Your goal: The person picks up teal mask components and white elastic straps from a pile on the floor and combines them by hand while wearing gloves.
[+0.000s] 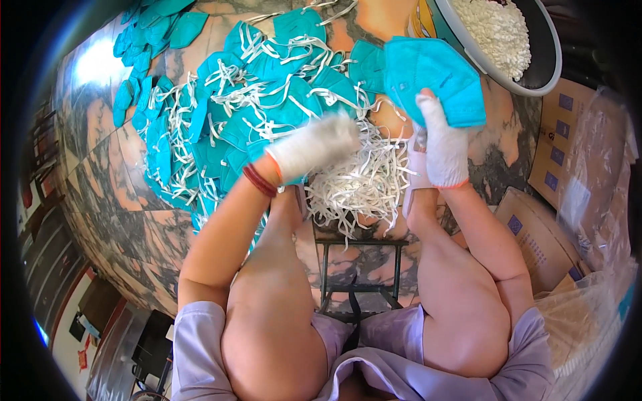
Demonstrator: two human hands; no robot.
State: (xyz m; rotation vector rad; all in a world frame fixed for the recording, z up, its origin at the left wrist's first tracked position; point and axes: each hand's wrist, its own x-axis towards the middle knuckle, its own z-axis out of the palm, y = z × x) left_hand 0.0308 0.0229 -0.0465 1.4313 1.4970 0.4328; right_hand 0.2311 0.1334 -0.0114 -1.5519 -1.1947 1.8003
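Observation:
My right hand (445,147), in a white glove, grips a teal folded face mask (428,77) by its lower edge, thumb on top. To its left my left hand (317,144), also gloved, is smeared by motion, so its fingers cannot be made out. It is over the edge of a heap of loose white elastic straps (358,187) lying on the floor between my feet. Left of and beyond my left hand spreads a large pile of teal masks (267,100) with white straps tangled among them.
A grey-rimmed tub (550,70) with small white pieces stands at the far right. Cardboard boxes (545,234) and clear plastic wrap (595,167) line the right side. More teal masks (160,27) lie at the far left on the marble floor (107,160). A dark metal frame (361,244) stands between my legs.

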